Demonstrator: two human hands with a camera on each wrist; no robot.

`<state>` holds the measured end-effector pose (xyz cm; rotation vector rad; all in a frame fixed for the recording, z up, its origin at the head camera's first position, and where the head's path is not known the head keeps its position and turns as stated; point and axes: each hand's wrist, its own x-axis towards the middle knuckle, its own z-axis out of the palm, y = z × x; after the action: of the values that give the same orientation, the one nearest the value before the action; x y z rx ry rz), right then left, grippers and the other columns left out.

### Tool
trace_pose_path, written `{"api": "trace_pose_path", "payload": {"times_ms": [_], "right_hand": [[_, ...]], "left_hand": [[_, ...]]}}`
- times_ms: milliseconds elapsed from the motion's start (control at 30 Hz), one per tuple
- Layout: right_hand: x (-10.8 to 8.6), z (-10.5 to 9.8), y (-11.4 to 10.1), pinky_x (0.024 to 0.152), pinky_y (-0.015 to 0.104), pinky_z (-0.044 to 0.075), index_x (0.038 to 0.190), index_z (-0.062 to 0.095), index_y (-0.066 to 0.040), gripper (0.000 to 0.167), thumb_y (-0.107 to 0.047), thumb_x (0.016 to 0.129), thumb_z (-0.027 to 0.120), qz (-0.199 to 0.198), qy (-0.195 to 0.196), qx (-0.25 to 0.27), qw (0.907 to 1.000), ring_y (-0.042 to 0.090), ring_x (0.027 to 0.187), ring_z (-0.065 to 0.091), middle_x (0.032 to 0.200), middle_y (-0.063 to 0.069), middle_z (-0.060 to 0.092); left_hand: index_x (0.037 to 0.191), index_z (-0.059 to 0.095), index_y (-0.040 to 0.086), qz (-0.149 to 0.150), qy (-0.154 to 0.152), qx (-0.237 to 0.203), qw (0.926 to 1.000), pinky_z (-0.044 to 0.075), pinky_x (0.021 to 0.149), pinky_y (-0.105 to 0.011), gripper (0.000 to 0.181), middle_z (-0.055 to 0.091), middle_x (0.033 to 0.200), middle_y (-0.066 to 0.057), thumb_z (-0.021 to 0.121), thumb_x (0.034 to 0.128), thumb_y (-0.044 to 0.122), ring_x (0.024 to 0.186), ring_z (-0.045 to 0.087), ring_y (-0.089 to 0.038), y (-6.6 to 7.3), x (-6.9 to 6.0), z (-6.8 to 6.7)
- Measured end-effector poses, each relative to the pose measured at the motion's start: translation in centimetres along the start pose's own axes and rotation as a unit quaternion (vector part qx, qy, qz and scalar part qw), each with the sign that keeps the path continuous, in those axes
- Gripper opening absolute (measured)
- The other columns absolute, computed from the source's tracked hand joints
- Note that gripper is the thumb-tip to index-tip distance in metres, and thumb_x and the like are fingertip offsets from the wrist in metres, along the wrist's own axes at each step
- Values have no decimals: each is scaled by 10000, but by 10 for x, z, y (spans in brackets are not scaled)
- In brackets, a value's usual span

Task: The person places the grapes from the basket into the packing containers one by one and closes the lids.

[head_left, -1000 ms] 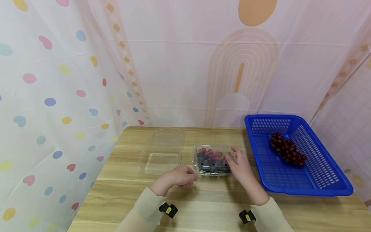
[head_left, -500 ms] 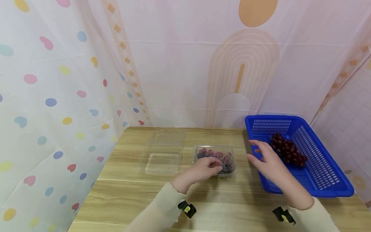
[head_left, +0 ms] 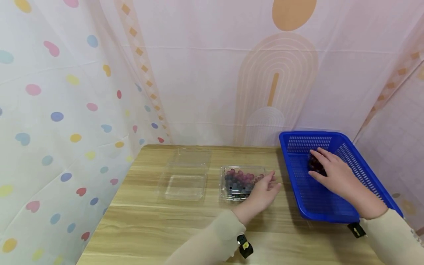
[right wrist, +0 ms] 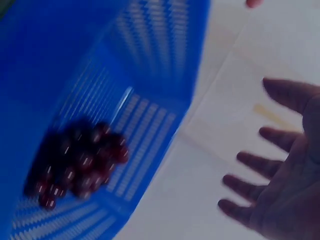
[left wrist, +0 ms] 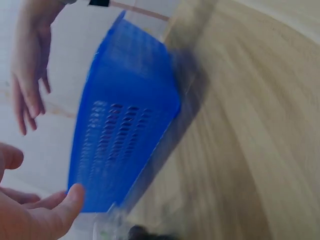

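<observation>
My right hand [head_left: 336,171] reaches over the blue plastic basket [head_left: 306,200], fingers spread. Beneath it, partly hidden, lies a bunch of dark red grapes [head_left: 316,167]. The right wrist view shows these grapes [right wrist: 82,160] on the basket floor, with the open hand [right wrist: 280,185] apart from them. Near the right end of a closed clear plastic clamshell box [head_left: 236,191] is my left hand [head_left: 263,191], its fingers loosely bent and holding nothing. Red and dark grapes [head_left: 245,178] fill that box. Whether the left hand touches the box, I cannot tell.
Left of the filled box, a second clear clamshell [head_left: 185,176] stands with its lid raised. All rests on a wood-grain table [head_left: 142,221]. Patterned curtains [head_left: 205,73] hang behind and at both sides.
My right hand has left the filled box and moved right, to above the grapes in the basket. My left hand has crossed rightward from the box's left side to its right end.
</observation>
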<state>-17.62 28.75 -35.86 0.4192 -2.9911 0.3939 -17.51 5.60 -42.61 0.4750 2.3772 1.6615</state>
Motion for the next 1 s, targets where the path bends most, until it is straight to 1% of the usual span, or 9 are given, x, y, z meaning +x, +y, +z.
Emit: {"api": "trace_pose_path", "payload": {"times_ms": [67,200,300,400,600,667,733,833,1000], "right_hand": [[4,-1,11,994,699,253,1449,325,-12,703,-329,902,634,-72,-46,27,10000,543,1277,274,1453,318,284],[13,-4,29,993,711,237,1454,304,-1,724,-330,902,636,-179,-313,226,9991,567,1279,250,1459,339,255],[22,-7,42,990,724,215,1469,258,12,745,-326,914,621,-132,-600,374,9974,584,1282,216,1461,361,212],[32,-9,54,1007,730,174,1478,221,17,759,-356,930,590,20,-802,434,9958,583,1296,178,1462,372,179],[49,-8,71,1013,723,172,1484,188,23,783,-442,949,521,395,-942,781,9917,580,1309,138,1459,393,137],[53,-5,75,1013,719,177,1487,177,23,796,-455,947,516,491,-992,941,9894,578,1315,128,1459,398,127],[56,-2,81,1019,716,174,1486,163,34,819,-475,945,508,588,-1069,1089,9865,578,1318,119,1459,401,121],[58,2,90,1015,724,166,1483,142,45,836,-500,948,482,789,-1220,1239,9816,592,1311,101,1455,408,117],[54,10,102,990,732,200,1467,110,82,783,-433,984,447,1096,-1478,1528,9710,626,1279,110,1432,440,96]], "left_hand": [[1439,358,10,-40,164,-180,9997,507,902,-247,545,528,1341,-128,545,957,182,1147,584,-245,0,3,10],[1450,334,11,-114,461,-254,9985,504,892,-252,563,500,1366,-114,545,955,176,1142,576,-241,0,8,26],[1435,340,-26,-121,697,-310,9970,514,872,-253,556,508,1344,-138,546,949,150,1101,593,-249,2,12,37],[1428,347,-38,-209,847,-499,9949,520,844,-233,551,519,1324,-152,550,943,128,1066,607,-240,6,15,44],[1423,374,-10,-495,905,-627,9927,518,756,-182,539,559,1274,-129,565,932,106,983,633,-171,10,18,54],[1409,396,-14,-536,950,-606,9922,516,727,-171,530,588,1214,-111,576,921,86,938,641,-154,9,18,56],[1386,422,-36,-471,1015,-570,9921,508,711,-160,519,605,1130,-102,589,903,52,885,639,-146,7,19,59],[1347,467,-57,-412,1133,-632,9907,501,667,-149,496,603,1014,-71,608,874,2,793,619,-116,5,21,62],[1322,506,-46,-606,1228,-906,9864,480,625,-133,484,550,923,4,627,854,-30,720,557,-52,5,24,66]]}}
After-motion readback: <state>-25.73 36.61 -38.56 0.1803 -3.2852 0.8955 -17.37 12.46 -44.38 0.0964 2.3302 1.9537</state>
